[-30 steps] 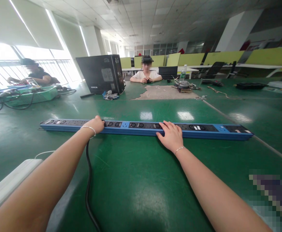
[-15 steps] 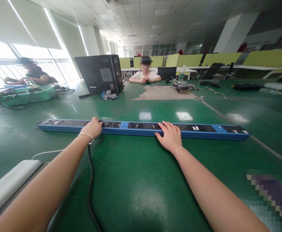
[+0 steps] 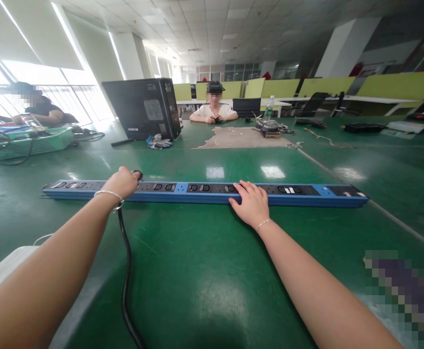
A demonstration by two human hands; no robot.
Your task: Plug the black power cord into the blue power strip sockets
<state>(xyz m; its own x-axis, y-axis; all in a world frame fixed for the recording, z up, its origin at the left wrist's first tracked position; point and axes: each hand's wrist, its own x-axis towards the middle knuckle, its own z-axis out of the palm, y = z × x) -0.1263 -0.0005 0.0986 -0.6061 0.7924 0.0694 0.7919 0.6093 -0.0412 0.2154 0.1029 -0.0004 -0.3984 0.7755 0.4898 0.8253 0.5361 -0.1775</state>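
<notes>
At the bottom of the frame, left of centre, a black power cord [image 3: 126, 271] was hung in a slack curve. Across mid-frame, the blue power strip [image 3: 182, 198] was laid on the green tabletop [image 3: 182, 252], spanned by the right hand's [image 3: 251, 202] loosely spread fingers. Left of centre, a black plug [image 3: 138, 175] was gripped by the left hand's [image 3: 118, 184] curled fingers; socket contact could not be told. Seemingly, the plug was best kept square, the strip pinned firmly.

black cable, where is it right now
In the head view, the black cable is left of centre, on the near side of the blue power strip, running from below the left hand to the bottom edge.
</notes>
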